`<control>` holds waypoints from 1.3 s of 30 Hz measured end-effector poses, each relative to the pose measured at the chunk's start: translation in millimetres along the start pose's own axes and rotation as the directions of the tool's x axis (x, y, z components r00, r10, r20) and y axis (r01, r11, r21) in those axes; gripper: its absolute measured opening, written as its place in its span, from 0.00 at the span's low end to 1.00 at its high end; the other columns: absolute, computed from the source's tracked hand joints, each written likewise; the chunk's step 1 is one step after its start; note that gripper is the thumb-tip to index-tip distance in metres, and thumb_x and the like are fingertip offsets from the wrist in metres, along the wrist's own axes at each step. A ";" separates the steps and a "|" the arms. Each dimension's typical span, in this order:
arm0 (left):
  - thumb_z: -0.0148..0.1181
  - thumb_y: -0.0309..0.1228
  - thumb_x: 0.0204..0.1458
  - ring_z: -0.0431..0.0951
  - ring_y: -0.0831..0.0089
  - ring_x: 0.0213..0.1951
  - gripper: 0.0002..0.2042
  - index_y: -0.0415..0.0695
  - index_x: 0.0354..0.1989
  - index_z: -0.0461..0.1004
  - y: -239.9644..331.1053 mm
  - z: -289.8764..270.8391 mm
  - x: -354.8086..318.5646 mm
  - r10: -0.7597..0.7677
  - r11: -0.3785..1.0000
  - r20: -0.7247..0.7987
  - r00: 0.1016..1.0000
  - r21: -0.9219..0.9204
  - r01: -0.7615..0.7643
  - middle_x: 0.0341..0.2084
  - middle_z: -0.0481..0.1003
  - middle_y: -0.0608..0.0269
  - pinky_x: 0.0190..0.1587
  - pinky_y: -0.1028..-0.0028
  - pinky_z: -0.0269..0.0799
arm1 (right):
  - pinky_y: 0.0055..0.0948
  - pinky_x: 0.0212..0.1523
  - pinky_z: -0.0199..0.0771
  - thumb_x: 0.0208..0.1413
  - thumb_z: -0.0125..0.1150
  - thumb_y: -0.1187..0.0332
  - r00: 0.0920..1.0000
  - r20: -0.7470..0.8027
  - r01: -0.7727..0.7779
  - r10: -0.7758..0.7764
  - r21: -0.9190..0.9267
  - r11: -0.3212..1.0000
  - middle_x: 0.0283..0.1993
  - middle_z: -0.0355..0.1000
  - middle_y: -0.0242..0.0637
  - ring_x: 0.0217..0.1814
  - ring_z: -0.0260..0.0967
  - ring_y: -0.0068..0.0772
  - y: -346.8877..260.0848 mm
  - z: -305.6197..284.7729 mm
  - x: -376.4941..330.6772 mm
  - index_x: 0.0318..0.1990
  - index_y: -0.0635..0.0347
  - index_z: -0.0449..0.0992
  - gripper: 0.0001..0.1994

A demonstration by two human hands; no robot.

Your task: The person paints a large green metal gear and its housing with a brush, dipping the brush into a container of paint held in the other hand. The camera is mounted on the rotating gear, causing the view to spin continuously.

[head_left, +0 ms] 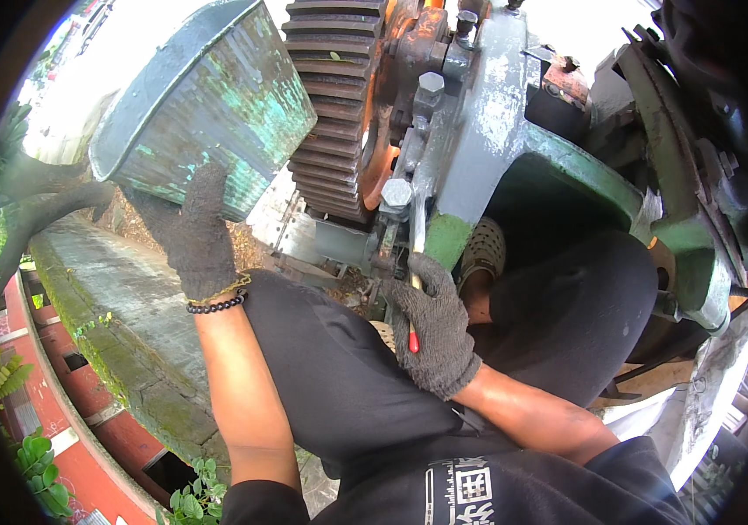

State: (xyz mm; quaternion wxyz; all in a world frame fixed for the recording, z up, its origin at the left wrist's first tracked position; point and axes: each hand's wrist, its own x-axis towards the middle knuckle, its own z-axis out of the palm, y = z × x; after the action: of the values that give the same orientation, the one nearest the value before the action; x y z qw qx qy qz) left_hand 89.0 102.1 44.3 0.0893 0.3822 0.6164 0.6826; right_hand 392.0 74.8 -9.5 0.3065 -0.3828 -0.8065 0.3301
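My left hand (194,223), in a dark knit glove, grips a grey bucket (216,114) streaked with green paint. The bucket is tilted, and its inside is mostly turned from view. Closed in my gloved right hand (431,324) is a slim paintbrush (418,232) with a red-tipped handle. Its upper end lies against the machine frame (479,131), which is coated grey over green, beside a large hex bolt (397,194). The bristles are hard to make out against the grey paint.
A big rusty gear wheel (332,105) stands between the bucket and the frame. Green machine legs (584,175) spread to the right, near my bent knee. A mossy concrete ledge (120,297) runs along the left, with a red structure (59,350) below it and leaves around.
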 end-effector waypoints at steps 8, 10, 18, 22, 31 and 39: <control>0.63 0.22 0.65 0.75 0.72 0.56 0.28 0.32 0.72 0.61 -11.3 -1.1 -0.5 0.154 0.984 0.033 0.987 0.081 -0.157 0.61 0.72 0.58 0.62 0.68 0.73 | 0.46 0.62 0.77 0.56 0.60 0.80 0.993 0.082 -0.090 0.084 0.069 0.994 0.66 0.70 0.50 0.65 0.72 0.57 -14.2 -15.7 2.6 0.58 0.59 0.81 0.21; 0.64 0.20 0.63 0.75 0.72 0.57 0.31 0.34 0.74 0.59 -0.1 5.1 0.4 0.280 0.958 0.025 0.960 0.056 -0.281 0.60 0.72 0.59 0.62 0.68 0.74 | 0.50 0.64 0.75 0.56 0.64 0.78 0.985 0.147 -0.103 0.092 0.069 0.992 0.65 0.69 0.56 0.67 0.70 0.62 -17.7 -20.1 0.3 0.56 0.60 0.80 0.19; 0.70 0.19 0.56 0.72 0.73 0.58 0.34 0.41 0.71 0.62 12.0 13.6 0.2 0.187 0.981 0.015 0.982 -0.053 -0.186 0.59 0.71 0.62 0.61 0.70 0.74 | 0.53 0.64 0.76 0.57 0.62 0.76 0.927 0.340 -0.105 0.160 -0.174 0.979 0.67 0.69 0.59 0.66 0.71 0.66 5.3 -17.1 21.1 0.60 0.59 0.77 0.21; 0.71 0.20 0.55 0.73 0.74 0.57 0.34 0.40 0.70 0.63 10.5 15.8 5.4 0.285 0.959 0.021 0.958 -0.004 -0.285 0.58 0.71 0.62 0.60 0.70 0.76 | 0.54 0.62 0.77 0.58 0.62 0.75 0.896 0.392 -0.108 0.206 -0.258 0.960 0.66 0.71 0.57 0.65 0.72 0.64 0.5 -28.9 57.5 0.60 0.59 0.78 0.21; 0.68 0.16 0.56 0.73 0.72 0.59 0.35 0.38 0.72 0.60 -3.5 2.8 4.8 0.253 0.967 0.021 0.967 -0.024 -0.253 0.60 0.69 0.60 0.58 0.72 0.79 | 0.51 0.61 0.79 0.49 0.70 0.73 0.939 0.339 0.077 0.048 -0.344 0.936 0.69 0.68 0.54 0.63 0.74 0.61 -13.3 -29.4 14.7 0.59 0.58 0.79 0.26; 0.70 0.16 0.56 0.73 0.70 0.60 0.39 0.39 0.75 0.57 2.0 10.9 4.1 0.261 0.962 0.036 0.965 -0.095 -0.257 0.63 0.69 0.58 0.60 0.70 0.79 | 0.52 0.56 0.79 0.54 0.65 0.76 0.902 0.413 -0.001 0.126 -0.289 0.957 0.65 0.72 0.52 0.59 0.75 0.63 -1.3 -37.4 58.6 0.58 0.57 0.78 0.22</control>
State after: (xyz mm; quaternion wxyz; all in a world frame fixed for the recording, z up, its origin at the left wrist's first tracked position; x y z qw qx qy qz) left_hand 93.8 112.4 47.2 0.0312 0.4716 0.5276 0.7059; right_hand 389.0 133.3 27.9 0.0536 -0.3673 -0.8796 0.2976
